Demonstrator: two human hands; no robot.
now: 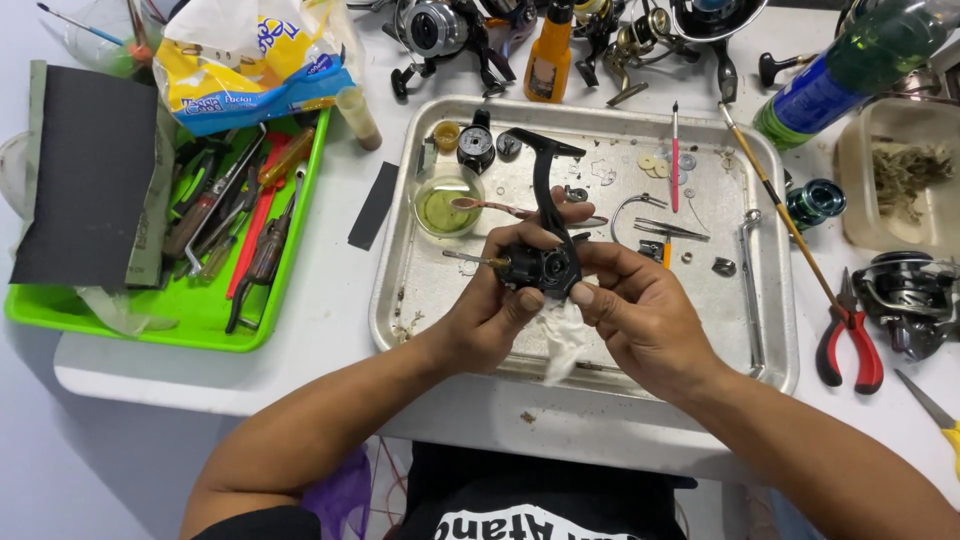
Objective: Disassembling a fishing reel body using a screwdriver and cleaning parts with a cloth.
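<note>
Both of my hands hold a black fishing reel body over a metal tray. My left hand grips its left side, where a brass shaft sticks out. My right hand grips the right side, thumb against the housing. The reel's black stem rises away from me toward the tray's far edge. A white cloth hangs below the reel between my hands. A small glass dish of yellowish liquid with a brush resting in it sits just beyond my left hand.
Small reel parts, washers, tweezers and a red tool lie in the tray. A green tray of hand tools is at left, red-handled pliers and more reels at right and back, an orange bottle behind the tray.
</note>
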